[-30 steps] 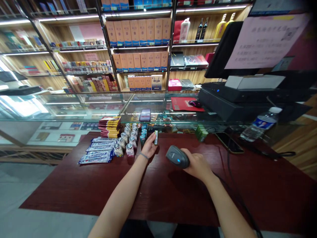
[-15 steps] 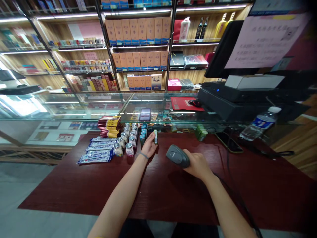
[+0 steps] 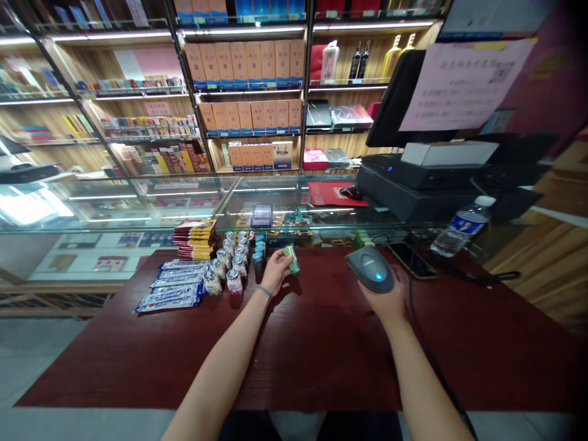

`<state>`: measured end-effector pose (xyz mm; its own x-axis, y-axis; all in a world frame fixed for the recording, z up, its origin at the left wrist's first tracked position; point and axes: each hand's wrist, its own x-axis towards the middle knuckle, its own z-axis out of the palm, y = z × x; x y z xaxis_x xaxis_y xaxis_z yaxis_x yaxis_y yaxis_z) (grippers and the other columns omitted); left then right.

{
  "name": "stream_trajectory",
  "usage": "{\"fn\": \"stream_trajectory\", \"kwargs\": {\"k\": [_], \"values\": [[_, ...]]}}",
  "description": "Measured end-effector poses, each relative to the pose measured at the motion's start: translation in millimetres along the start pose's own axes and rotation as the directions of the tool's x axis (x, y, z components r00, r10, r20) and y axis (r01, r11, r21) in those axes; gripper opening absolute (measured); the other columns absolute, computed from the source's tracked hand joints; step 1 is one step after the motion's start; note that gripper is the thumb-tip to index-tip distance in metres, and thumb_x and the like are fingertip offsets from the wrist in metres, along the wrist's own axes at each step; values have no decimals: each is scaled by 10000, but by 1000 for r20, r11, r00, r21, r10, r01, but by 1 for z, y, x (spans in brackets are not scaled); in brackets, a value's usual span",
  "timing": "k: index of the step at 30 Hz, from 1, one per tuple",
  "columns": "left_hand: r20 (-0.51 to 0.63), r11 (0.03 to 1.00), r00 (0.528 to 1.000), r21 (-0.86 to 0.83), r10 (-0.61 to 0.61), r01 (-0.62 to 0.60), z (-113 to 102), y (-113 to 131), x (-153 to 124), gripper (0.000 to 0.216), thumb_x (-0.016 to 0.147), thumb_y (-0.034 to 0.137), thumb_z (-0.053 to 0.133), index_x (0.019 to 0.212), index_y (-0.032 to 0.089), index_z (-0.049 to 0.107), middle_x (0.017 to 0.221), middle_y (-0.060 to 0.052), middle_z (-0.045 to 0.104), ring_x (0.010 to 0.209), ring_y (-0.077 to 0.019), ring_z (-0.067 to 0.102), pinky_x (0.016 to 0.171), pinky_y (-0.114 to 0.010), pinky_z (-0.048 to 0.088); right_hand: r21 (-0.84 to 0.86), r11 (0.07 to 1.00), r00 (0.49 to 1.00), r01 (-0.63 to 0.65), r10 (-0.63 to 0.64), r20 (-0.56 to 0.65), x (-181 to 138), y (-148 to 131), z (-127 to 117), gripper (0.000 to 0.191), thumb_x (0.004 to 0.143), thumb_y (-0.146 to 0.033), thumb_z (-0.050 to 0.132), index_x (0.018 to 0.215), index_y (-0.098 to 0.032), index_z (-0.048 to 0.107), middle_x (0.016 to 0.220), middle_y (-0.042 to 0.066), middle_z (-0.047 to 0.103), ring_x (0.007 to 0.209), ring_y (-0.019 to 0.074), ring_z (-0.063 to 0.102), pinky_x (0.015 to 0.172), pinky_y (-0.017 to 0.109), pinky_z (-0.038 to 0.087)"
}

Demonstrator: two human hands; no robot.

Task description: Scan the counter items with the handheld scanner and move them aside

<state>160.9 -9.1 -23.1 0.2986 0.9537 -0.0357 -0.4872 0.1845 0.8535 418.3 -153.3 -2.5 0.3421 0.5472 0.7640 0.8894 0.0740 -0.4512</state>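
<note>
Between the fingers of my left hand (image 3: 275, 274) is a small flat green-and-white pack (image 3: 291, 260), held just above the dark red table (image 3: 303, 343). My right hand (image 3: 386, 301) grips a grey barcode scanner (image 3: 370, 268), on which a blue light glows. Just left of my left hand stand dark teal cylindrical containers (image 3: 259, 257). Beyond them are rows of small clear jars with silver lids (image 3: 234, 280). Partly hidden behind the scanner are green packs (image 3: 362, 238).
Blue-and-white long packets (image 3: 172, 291) and a stack of maroon-yellow packets (image 3: 195, 239) lie at the left. A glass counter (image 3: 285, 202) borders the back. At the right are a phone (image 3: 412, 260), a water bottle (image 3: 463, 226), a cable and a monitor (image 3: 397, 98).
My right hand has moved right and turned the scanner, whose blue light now shows. The pack in my left hand has turned to show its green face. The view has shifted slightly.
</note>
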Motion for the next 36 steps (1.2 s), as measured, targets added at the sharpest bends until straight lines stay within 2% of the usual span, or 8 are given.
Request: {"fn": "stream_trajectory", "kwargs": {"k": [3, 6, 12, 15, 19, 25, 33, 36], "values": [[-11, 998, 1000, 58, 13, -12, 4, -2, -2, 512, 640, 426, 881, 991, 179, 602, 856, -10, 671, 697, -104, 638, 619, -216, 523, 62, 988, 974, -139, 147, -169, 1, 12, 2, 421, 700, -484, 749, 926, -146, 642, 813, 137, 729, 704, 262, 694, 673, 394, 571], [4, 996, 1000, 89, 6, -6, 12, 0, -7, 528, 624, 418, 892, 985, 190, 581, 873, -5, 686, 712, -110, 652, 624, -214, 522, 184, 949, 914, -256, 300, -274, 4, 22, 3, 424, 665, -512, 772, 853, -154, 642, 776, 121, 721, 714, 265, 691, 677, 417, 578], [47, 981, 999, 193, 26, -35, 43, -4, -12, 518, 623, 404, 889, 965, 191, 564, 923, -20, 706, 756, -129, 664, 609, -205, 490, 376, 858, 800, -351, 483, -355, 16, 28, -10, 421, 640, -537, 792, 764, -167, 636, 602, 62, 650, 617, 254, 670, 615, 393, 569], [118, 977, 991, 191, 69, -91, 68, -15, -7, 483, 630, 368, 883, 940, 189, 559, 929, -19, 704, 790, -142, 664, 641, -231, 507, 401, 836, 787, -374, 515, -341, 20, 31, -21, 421, 662, -564, 773, 740, -175, 630, 545, 35, 615, 545, 234, 640, 566, 380, 556], [200, 957, 966, 205, 164, -205, 108, -37, 3, 390, 667, 318, 849, 907, 181, 574, 889, -22, 706, 813, -144, 662, 771, -287, 530, 378, 853, 769, -360, 501, -397, 21, 40, -30, 435, 673, -557, 764, 829, -165, 657, 595, 46, 644, 634, 262, 680, 600, 387, 567], [156, 919, 965, 305, 212, -251, 157, -83, 16, 329, 689, 264, 820, 921, 179, 603, 931, -61, 726, 863, -174, 683, 846, -344, 543, 334, 857, 717, -392, 512, -473, 22, 53, -42, 410, 662, -537, 771, 793, -165, 658, 585, 52, 647, 642, 276, 687, 577, 374, 560], [107, 821, 952, 486, 285, -300, 188, -116, 18, 210, 729, 175, 762, 893, 182, 631, 912, -60, 730, 880, -191, 687, 864, -355, 534, 496, 758, 580, -424, 648, -494, 31, 49, -69, 353, 740, -479, 737, 609, -180, 601, 512, 21, 596, 444, 168, 553, 519, 334, 514], [120, 760, 935, 551, 335, -343, 196, -120, 19, 198, 743, 170, 752, 906, 185, 639, 918, -55, 721, 899, -195, 682, 873, -353, 525, 519, 746, 563, -418, 660, -497, 31, 46, -74, 345, 749, -464, 741, 613, -175, 609, 514, 15, 593, 452, 159, 552, 534, 323, 511]]}}
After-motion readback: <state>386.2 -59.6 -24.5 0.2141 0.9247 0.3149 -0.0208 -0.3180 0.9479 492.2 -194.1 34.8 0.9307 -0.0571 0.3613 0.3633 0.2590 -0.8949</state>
